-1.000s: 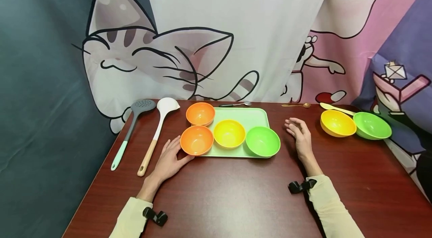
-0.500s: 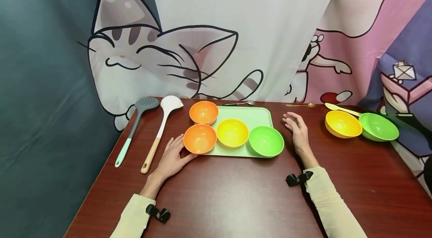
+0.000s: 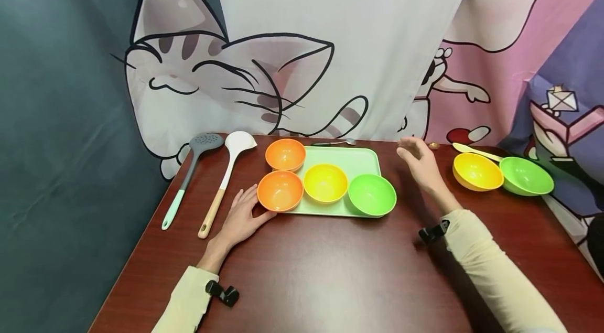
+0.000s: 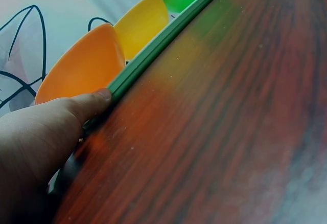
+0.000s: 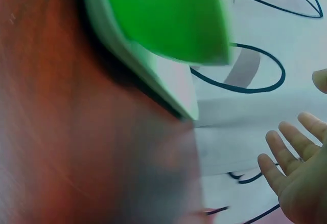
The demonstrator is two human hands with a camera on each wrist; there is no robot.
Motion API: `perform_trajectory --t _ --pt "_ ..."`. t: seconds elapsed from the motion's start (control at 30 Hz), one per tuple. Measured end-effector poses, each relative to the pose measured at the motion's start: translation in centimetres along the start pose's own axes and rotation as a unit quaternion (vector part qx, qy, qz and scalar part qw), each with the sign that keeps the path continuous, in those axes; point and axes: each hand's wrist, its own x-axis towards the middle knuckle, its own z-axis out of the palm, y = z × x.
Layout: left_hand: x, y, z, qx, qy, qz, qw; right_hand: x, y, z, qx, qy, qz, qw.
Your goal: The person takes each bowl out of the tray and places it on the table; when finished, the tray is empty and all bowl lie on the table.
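Note:
My left hand (image 3: 243, 220) rests at the front left corner of a light green tray (image 3: 360, 154). Its thumb (image 4: 94, 101) touches the tray's front edge, and its fingers lie beside the nearer orange bowl (image 3: 280, 191). Also on the tray are a yellow bowl (image 3: 325, 183) and a green bowl (image 3: 372, 195). A second orange bowl (image 3: 286, 154) stands at the back left corner. My right hand (image 3: 422, 164) is off the tray's right side, holding nothing, fingers loosely bent. It overlaps the handle of a small gold-coloured spoon (image 3: 433, 146) in the head view.
To the left lie a grey slotted turner (image 3: 198, 152) and a white ladle (image 3: 233, 150) with a wooden handle. A dark-handled spoon (image 3: 332, 142) lies behind the tray. At right are another yellow bowl (image 3: 477, 171), another green bowl (image 3: 526, 175) and a pale yellow knife (image 3: 476, 151).
My right hand has lifted and moved toward the back of the table, its forearm swinging out to the right. The left hand stays at the tray corner. The head view has shifted slightly.

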Motion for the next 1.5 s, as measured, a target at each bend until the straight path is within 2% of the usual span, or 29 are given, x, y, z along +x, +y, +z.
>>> perform_trajectory --t 0.13,0.27,0.37,0.53,0.7,0.9,1.17,1.27,1.5 --pt "-0.2 -0.1 0.1 0.0 -0.003 -0.002 1.0 1.2 -0.7 -0.9 -0.082 -0.037 0.004 0.996" --pt "-0.3 -0.1 0.3 -0.001 -0.007 -0.001 1.0 2.0 -2.2 -1.3 -0.158 -0.085 0.007 0.984" --pt "-0.2 0.0 0.2 -0.006 -0.008 -0.001 0.9999 2.8 -3.4 -1.4 -0.19 -0.128 0.007 0.973" --pt "0.1 0.2 -0.2 -0.009 -0.006 -0.002 0.9999 4.4 -4.3 -0.6 -0.216 -0.181 -0.008 0.959" --pt "0.0 -0.1 -0.2 -0.006 0.001 0.0 1.0 5.9 -5.0 1.0 -0.238 -0.211 -0.024 0.948" --pt "0.1 -0.2 0.1 -0.003 -0.004 0.003 1.0 7.1 -7.3 2.2 -0.27 -0.243 -0.046 0.93" --pt "0.1 -0.2 -0.2 -0.002 -0.004 -0.004 1.0 8.9 -9.5 5.3 -0.304 -0.299 -0.067 0.902" --pt "0.1 -0.1 -0.2 -0.002 -0.004 -0.003 1.0 9.6 -10.1 6.6 -0.306 -0.307 -0.068 0.899" --pt "0.4 -0.1 0.0 0.0 -0.006 -0.003 1.0 10.2 -10.3 9.7 -0.288 -0.32 -0.066 0.9"
